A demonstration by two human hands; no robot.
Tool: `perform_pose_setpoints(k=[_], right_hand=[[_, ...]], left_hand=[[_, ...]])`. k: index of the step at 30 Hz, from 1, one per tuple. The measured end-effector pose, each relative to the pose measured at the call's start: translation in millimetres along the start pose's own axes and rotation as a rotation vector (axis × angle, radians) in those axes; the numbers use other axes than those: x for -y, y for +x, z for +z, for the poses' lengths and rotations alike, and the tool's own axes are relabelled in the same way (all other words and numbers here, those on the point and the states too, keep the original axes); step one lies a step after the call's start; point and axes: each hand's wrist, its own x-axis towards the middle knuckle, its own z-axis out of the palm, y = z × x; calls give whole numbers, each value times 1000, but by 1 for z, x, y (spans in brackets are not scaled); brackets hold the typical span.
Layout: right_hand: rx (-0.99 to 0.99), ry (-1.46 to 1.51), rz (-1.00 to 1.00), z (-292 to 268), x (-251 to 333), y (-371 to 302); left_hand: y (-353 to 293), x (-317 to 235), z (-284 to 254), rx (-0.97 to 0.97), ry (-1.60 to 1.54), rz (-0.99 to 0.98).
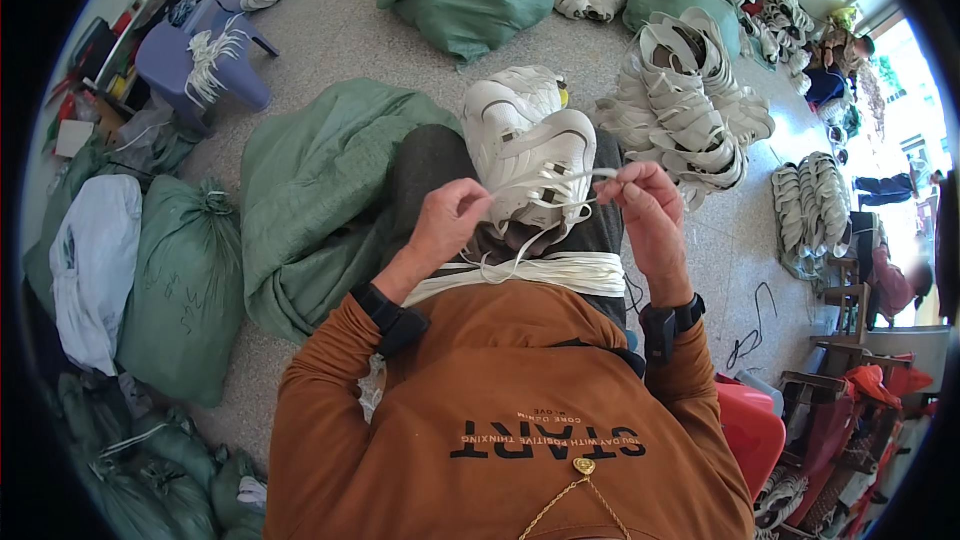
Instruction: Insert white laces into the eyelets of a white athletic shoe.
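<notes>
Clamped a white lace (575, 177) in the fingertips of left hand (440, 228) and right hand (655, 218) above a white shoe (558, 143), frame center; had a tied green sack (180, 290), contents hidden, at frame left.

The speckled floor (330, 40) bears green sacks (180, 300), stacked shoes (680, 95) and a purple stool (165, 55). The seated person's lap (424, 155) bears two white shoes (510, 110) and a lace bundle (560, 271).
</notes>
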Motion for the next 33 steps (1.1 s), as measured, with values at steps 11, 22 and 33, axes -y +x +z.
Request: perform_pose_setpoints(k=[11,22,33], right_hand=[[15,-96,-42,22,13,13],[-55,-76,-28,13,7,9],[268,-762,-233,56,0,56]], left_hand=[[11,-14,28,-13,80,190],[11,-2,36,-97,399,485],[2,1,34,-87,582,648]])
